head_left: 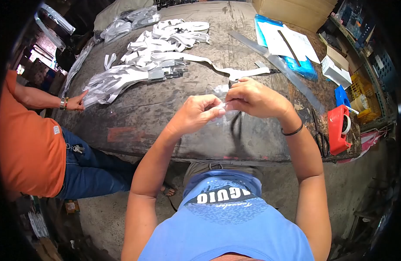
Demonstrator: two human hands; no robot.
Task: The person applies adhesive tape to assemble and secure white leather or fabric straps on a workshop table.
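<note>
Over the front of the table, my left hand (195,113) pinches a small clear plastic bag (219,90) with thumb and forefinger. My right hand (260,98) grips the same bag with closed fingers, almost touching the left. Just beyond the right hand lies a white strap (199,59), running back to the pile; whether that hand also holds its end is hidden. Bundled white straps (120,80) with clear buckle ends lie to the left, and a heap of loose white straps (170,38) is behind them.
A co-worker's hand (75,102) touches the bundle at left. On the right are a red tape dispenser (338,130), black scissors (321,138), a white box (336,71), papers (287,41) and a long clear strip (291,80). A cardboard box (296,12) stands behind.
</note>
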